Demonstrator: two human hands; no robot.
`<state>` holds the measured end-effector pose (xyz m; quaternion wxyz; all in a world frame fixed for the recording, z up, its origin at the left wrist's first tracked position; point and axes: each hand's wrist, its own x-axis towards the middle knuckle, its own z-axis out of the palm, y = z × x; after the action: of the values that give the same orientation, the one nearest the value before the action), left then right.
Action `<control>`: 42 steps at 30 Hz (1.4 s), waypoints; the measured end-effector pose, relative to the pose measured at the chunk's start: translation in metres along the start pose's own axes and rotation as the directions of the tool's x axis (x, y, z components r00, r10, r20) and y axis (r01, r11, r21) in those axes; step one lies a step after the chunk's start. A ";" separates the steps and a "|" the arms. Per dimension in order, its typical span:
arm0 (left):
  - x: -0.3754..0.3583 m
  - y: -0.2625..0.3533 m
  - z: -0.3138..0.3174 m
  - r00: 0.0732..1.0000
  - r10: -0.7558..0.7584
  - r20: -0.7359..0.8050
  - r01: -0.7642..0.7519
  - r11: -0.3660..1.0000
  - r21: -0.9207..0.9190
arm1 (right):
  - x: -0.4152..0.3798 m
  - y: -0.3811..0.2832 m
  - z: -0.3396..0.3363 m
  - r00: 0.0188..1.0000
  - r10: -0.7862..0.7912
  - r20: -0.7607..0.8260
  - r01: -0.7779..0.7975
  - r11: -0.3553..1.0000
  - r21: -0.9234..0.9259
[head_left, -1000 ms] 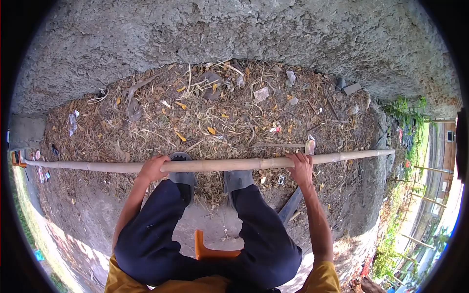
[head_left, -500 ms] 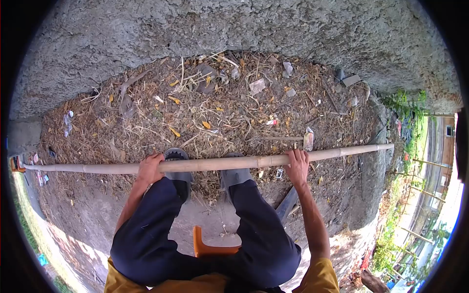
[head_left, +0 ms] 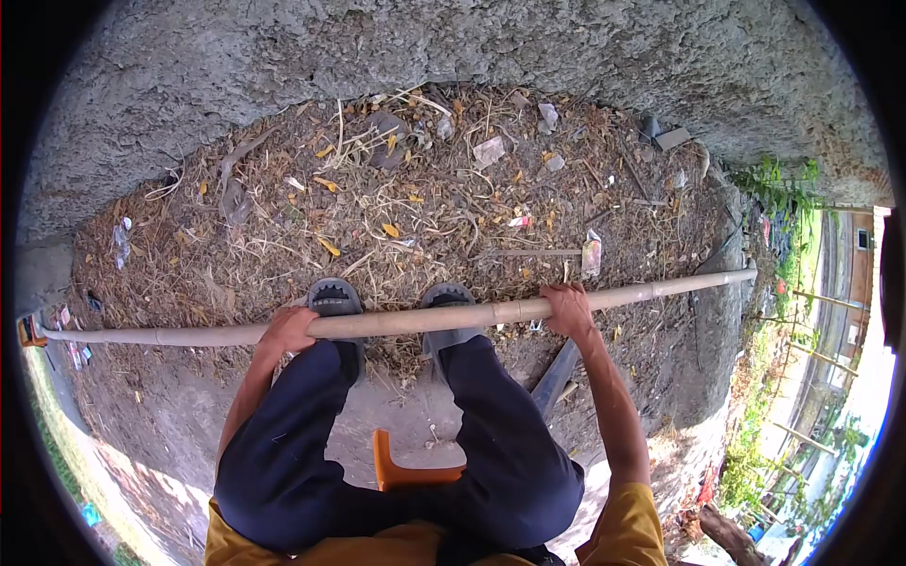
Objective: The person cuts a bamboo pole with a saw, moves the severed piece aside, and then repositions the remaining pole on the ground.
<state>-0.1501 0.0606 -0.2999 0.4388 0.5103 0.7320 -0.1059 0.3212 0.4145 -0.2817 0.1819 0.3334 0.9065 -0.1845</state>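
Observation:
A long pale bamboo pole (head_left: 406,322) lies crosswise in front of me, above my shins and feet, its right end a little higher in the view. My left hand (head_left: 288,330) is closed around it near my left knee. Farther right, my right hand (head_left: 569,309) grips the same pole, fingers curled over it and partly hidden. Between the two hands, the pole passes over my grey shoes (head_left: 337,298).
Dry leaves, straw and litter cover the ground (head_left: 283,255) up to a rough grey wall (head_left: 453,47). A dark flat strip (head_left: 555,379) lies by my right leg. Part of an orange plastic seat (head_left: 406,472) shows between my legs. Green plants (head_left: 779,189) grow at the right.
My right hand has shifted slightly left, its wrist turned more over the pole. The pole's left part sits lower and its right end higher, and more of my shoes shows beyond it.

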 end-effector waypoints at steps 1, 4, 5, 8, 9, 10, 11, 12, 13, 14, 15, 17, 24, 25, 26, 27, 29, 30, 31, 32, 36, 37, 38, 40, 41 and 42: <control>-0.001 0.002 -0.004 0.999 0.023 0.028 -0.023 1.000 -0.006 | 0.000 0.000 -0.003 0.994 -0.009 0.105 0.009 1.000 -0.005; -0.008 0.005 -0.012 0.998 0.048 0.041 -0.047 0.998 -0.033 | 0.014 0.003 -0.004 0.965 0.046 0.259 -0.037 0.999 -0.039; -0.011 0.006 -0.014 0.999 0.047 0.027 -0.046 0.997 -0.058 | 0.020 0.003 -0.006 0.925 0.100 0.366 -0.081 0.995 -0.066; -0.008 -0.003 -0.004 0.999 0.037 -0.020 -0.040 0.989 -0.140 | 0.035 0.015 -0.001 0.887 0.072 0.456 -0.060 0.997 -0.039; -0.010 -0.002 0.002 0.999 0.037 -0.015 -0.039 0.990 -0.138 | 0.040 0.021 0.003 0.835 0.081 0.544 -0.066 0.997 -0.047; -0.014 0.004 0.009 0.993 -0.009 -0.120 -0.004 0.994 -0.106 | 0.042 0.015 -0.005 0.807 0.114 0.579 -0.070 0.993 -0.097; -0.015 0.011 0.013 0.973 -0.048 -0.225 0.031 0.996 -0.078 | 0.043 0.012 -0.010 0.803 0.117 0.584 -0.076 0.993 -0.094; -0.016 0.023 0.011 0.975 -0.043 -0.218 0.027 0.997 -0.076 | 0.045 0.012 -0.014 0.776 0.134 0.617 -0.106 0.991 -0.082; -0.018 0.033 0.007 0.963 -0.038 -0.267 0.009 0.994 -0.108 | 0.049 0.011 -0.018 0.747 0.148 0.648 -0.137 0.988 -0.069; -0.020 0.038 0.005 0.949 -0.035 -0.314 -0.009 0.990 -0.138 | 0.057 0.017 -0.013 0.688 0.147 0.710 -0.138 0.988 -0.071; -0.018 0.033 0.010 0.951 -0.034 -0.307 -0.008 0.991 -0.133 | 0.063 0.017 -0.015 0.685 0.145 0.714 -0.141 0.988 -0.065; -0.012 0.020 0.026 0.926 0.050 -0.374 -0.065 0.997 -0.028 | 0.071 0.012 -0.019 0.567 0.174 0.805 -0.104 0.985 -0.140; 0.003 0.031 0.004 0.976 0.049 -0.213 -0.059 0.997 -0.040 | 0.028 0.014 -0.016 0.870 0.088 0.485 -0.108 0.994 0.013; 0.005 0.027 0.001 0.973 0.097 -0.209 -0.108 0.993 -0.043 | 0.019 0.011 -0.015 0.948 0.070 0.310 -0.078 0.997 0.015; 0.007 0.021 0.001 0.969 0.139 -0.205 -0.152 0.987 -0.049 | 0.008 0.007 -0.014 0.991 -0.014 0.133 0.007 0.998 0.055; 0.009 0.021 -0.007 0.970 0.133 -0.204 -0.146 0.988 -0.053 | -0.002 -0.002 -0.014 0.990 -0.020 0.137 0.012 0.998 0.056; 0.011 0.028 -0.039 0.975 0.180 0.128 -0.159 0.974 -0.159 | -0.015 -0.020 -0.016 0.947 -0.104 -0.303 0.119 0.993 0.029; 0.013 0.028 -0.045 0.971 0.132 0.198 -0.095 0.978 -0.185 | -0.017 -0.024 -0.015 0.934 -0.100 -0.343 0.107 0.994 0.002; 0.014 0.025 -0.055 0.972 0.126 0.200 -0.092 0.981 -0.173 | -0.014 -0.026 -0.011 0.932 -0.095 -0.350 0.106 0.994 0.012; 0.021 0.022 -0.059 0.941 0.142 0.307 -0.071 0.971 -0.230 | -0.006 -0.018 -0.007 0.961 -0.039 -0.272 0.046 0.999 0.018; 0.025 0.009 -0.059 0.920 0.310 0.241 -0.194 0.893 -0.407 | 0.017 -0.011 -0.022 0.999 0.023 -0.041 -0.024 1.000 -0.013; 0.025 0.005 -0.058 0.920 0.309 0.240 -0.193 0.893 -0.407 | 0.021 -0.010 -0.027 0.999 0.009 0.039 -0.008 1.000 -0.025; 0.022 0.008 -0.062 0.944 0.277 0.179 -0.202 0.915 -0.350 | 0.024 -0.012 -0.039 0.993 0.022 0.115 -0.015 0.998 -0.063; 0.017 0.018 -0.072 0.961 0.252 0.113 -0.210 0.934 -0.289 | 0.035 -0.010 -0.045 0.987 0.032 0.156 -0.022 0.997 -0.069; 0.013 0.024 -0.077 0.970 0.226 0.083 -0.203 0.952 -0.228 | 0.040 -0.010 -0.047 0.979 0.041 0.197 -0.027 0.997 -0.072; 0.010 0.027 -0.079 0.978 0.202 0.051 -0.191 0.967 -0.166 | 0.045 -0.010 -0.050 0.958 0.067 0.278 -0.055 0.997 -0.052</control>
<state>-0.1703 0.1277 -0.2529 0.5111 0.5394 0.6689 -0.0199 0.2721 0.4541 -0.2567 0.3209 0.3278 0.8648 -0.2041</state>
